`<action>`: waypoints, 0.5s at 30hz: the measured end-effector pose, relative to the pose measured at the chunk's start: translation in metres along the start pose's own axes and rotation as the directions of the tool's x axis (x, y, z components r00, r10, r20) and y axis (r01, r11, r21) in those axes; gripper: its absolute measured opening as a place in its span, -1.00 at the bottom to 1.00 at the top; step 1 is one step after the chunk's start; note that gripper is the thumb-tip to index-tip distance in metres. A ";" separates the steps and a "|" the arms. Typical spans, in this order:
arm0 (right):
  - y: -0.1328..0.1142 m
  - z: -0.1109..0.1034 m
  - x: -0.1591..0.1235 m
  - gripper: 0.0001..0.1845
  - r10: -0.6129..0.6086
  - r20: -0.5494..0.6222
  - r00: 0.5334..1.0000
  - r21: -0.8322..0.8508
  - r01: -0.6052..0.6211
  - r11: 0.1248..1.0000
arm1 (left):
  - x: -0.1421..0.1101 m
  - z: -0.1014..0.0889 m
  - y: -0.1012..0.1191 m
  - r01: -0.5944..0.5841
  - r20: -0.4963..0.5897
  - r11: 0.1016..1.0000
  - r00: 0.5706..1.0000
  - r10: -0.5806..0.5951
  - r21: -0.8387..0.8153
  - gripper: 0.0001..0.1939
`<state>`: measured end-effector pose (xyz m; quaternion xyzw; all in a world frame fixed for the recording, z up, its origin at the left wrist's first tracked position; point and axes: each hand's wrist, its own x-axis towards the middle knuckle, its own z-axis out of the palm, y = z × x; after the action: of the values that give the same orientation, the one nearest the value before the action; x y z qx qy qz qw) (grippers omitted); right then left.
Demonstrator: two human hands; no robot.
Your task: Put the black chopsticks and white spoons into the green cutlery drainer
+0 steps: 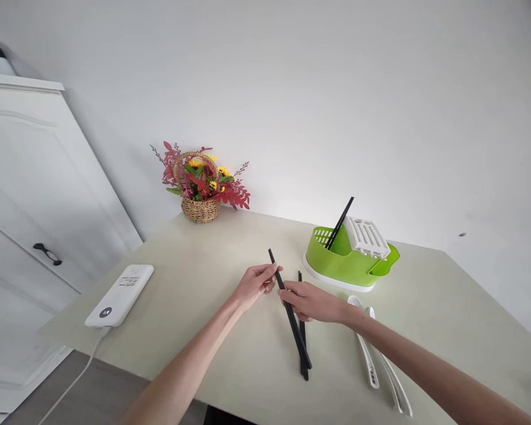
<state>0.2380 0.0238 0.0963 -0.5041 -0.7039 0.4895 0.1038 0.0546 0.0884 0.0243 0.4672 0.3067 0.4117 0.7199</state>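
I have both hands on one bundle of black chopsticks (297, 337) over the middle of the counter (194, 283). The left hand (257, 284) is pinched on them near the upper end, thumb against fingers; the right hand (312, 301) is clamped on them just below, its fingers close to the left's. They slant, upper end away from me and to the left, lower end nearer me; I can't count the sticks in the grip.

Beneath them I see more sticks (302, 332) lying on the counter, crossed by the held ones at the near end. I can't tell whether the two sets touch there.

Beyond the right hand stands the green rack (336, 264) on its white base, with black sticks leaning in its left compartment. White spoons (366, 357) lie below the right forearm, partly hidden by it. On my left are a power bank (120, 295) with its cable plugged in and, farther back, a flower basket (200, 210).
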 end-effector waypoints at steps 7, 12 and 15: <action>-0.017 -0.031 -0.007 -0.54 0.015 -0.046 0.999 -0.164 -0.023 0.986 | -0.002 0.005 0.000 -0.026 -0.024 0.990 0.999 0.023 -0.141 -0.52; -0.043 -0.055 0.008 -0.52 -0.082 -0.373 0.924 -0.197 0.008 0.980 | -0.005 0.008 0.001 0.007 0.048 0.993 0.999 -0.002 -0.117 -0.53; -0.053 -0.051 0.022 -0.61 -0.103 -0.388 0.916 -0.222 0.016 0.975 | -0.008 0.008 0.002 0.029 0.098 0.993 0.995 -0.018 -0.116 -0.55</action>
<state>0.2279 0.0713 0.1563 -0.5793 -0.7317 0.2951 0.2046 0.0564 0.0786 0.0296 0.4397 0.2520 0.3974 0.7650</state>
